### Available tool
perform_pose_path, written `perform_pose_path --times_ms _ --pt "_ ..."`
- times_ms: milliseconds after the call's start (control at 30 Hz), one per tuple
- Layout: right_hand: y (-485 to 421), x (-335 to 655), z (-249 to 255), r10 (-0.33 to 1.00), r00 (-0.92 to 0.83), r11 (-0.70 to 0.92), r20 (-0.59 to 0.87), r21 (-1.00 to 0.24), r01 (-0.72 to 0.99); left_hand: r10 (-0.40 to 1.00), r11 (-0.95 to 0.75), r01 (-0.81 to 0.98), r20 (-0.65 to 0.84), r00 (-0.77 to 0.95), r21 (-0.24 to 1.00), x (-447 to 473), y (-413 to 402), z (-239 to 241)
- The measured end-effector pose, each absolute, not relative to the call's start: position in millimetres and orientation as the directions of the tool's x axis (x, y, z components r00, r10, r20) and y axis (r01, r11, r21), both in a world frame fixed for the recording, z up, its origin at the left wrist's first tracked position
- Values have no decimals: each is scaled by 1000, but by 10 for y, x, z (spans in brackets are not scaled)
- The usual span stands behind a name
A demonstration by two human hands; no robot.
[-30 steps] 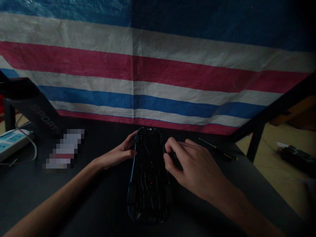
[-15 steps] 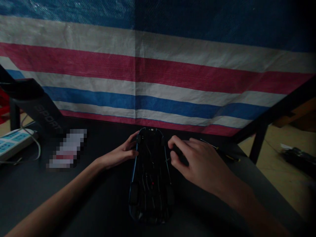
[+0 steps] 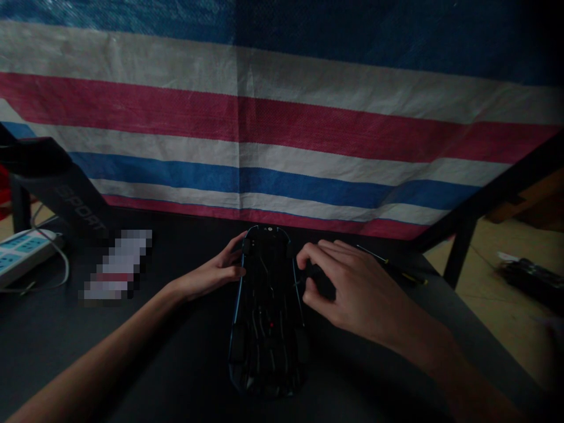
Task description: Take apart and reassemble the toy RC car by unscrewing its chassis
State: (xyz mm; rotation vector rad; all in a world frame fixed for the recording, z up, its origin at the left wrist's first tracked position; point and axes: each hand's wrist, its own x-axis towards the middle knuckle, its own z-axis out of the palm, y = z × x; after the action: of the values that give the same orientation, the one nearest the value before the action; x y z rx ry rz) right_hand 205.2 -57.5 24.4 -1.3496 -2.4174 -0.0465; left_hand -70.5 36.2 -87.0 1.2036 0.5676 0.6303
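Note:
A toy car [image 3: 269,299] lies upside down on the dark table, its black underside facing up and blue body edges showing along the sides. My left hand [image 3: 215,274] grips the car's left side near the far end, with the thumb on the near part of that edge and the fingers partly hidden behind it. Close to the car's right side, my right hand [image 3: 348,285] is curled with thumb and forefinger around something dark. A thin shaft seems to point from it toward the car's edge; the dim light hides its exact kind.
Behind the right hand lies a screwdriver [image 3: 392,265] with a black and yellow handle. On the left are a blurred-out flat item [image 3: 118,264], a white power strip [image 3: 26,249] with a cable, and a dark post marked SPORT [image 3: 79,205]. A striped sheet [image 3: 176,117] hangs behind.
Both hands keep their places by the car, the right one shifting only very slightly. The whole view has moved a little.

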Motion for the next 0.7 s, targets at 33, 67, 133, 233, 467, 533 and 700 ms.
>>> perform_pose_path --times_ms 33,67,133,233,467,533,700 --pt "-583 2057 258 809 -493 559 320 -158 814 710 229 -142 -66 701 963 -704 361 -868" --pt "-587 2061 265 806 -506 568 307 -161 807 709 228 -140 -66 702 963 -704 360 -868" --pt "-576 2064 257 822 -495 550 281 -169 818 706 233 -138 -70 705 963 -710 361 -871" --pt "-497 2054 206 895 -353 422 273 -259 869 710 238 -142 -73 700 961 -721 365 -881" --pt "-240 2130 81 882 -459 349 109 -805 480 708 245 -163 -61 703 956 -736 387 -918" --pt "-223 2218 21 903 -414 311 117 -842 440 701 245 -167 -55 711 955 -742 392 -932" --pt "-199 2563 -201 944 -139 330 300 -819 470 695 226 -183 -26 719 957 -748 400 -956"
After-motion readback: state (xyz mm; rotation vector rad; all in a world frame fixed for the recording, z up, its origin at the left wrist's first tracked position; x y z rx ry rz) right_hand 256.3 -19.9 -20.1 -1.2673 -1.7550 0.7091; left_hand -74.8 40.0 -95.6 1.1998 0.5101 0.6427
